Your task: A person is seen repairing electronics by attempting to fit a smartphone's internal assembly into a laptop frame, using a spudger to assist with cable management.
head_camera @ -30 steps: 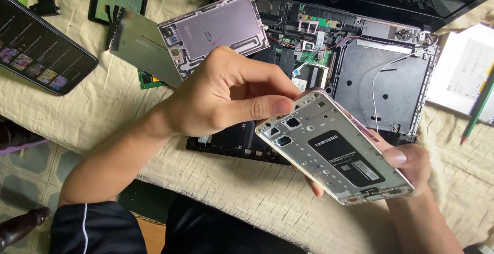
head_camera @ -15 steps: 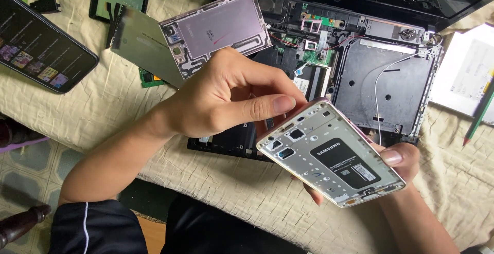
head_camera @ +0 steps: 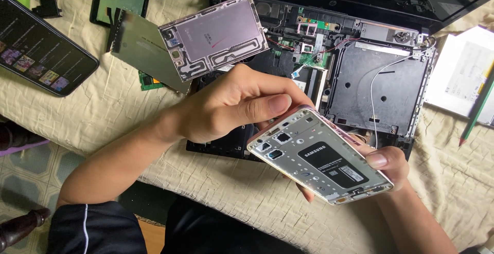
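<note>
An opened silver phone body [head_camera: 319, 156] with its back cover off shows a black battery and camera openings. My right hand [head_camera: 383, 164] cradles it from below at its lower right end, thumb on its edge. My left hand [head_camera: 242, 105] pinches the phone's upper left end, thumb laid along the top edge. The phone hangs tilted above the cloth in front of a dismantled black laptop base [head_camera: 370, 79].
A silver panel with a pale sheet [head_camera: 213, 35] leans on the laptop. A lit smartphone [head_camera: 41, 53] lies at far left. A white optical drive [head_camera: 463, 79] and a green pencil [head_camera: 476, 112] lie at right. Cream cloth [head_camera: 103, 115] covers the table.
Both hands have tilted the phone body flatter and shifted it slightly left and up. The left thumb has slid further along its top edge.
</note>
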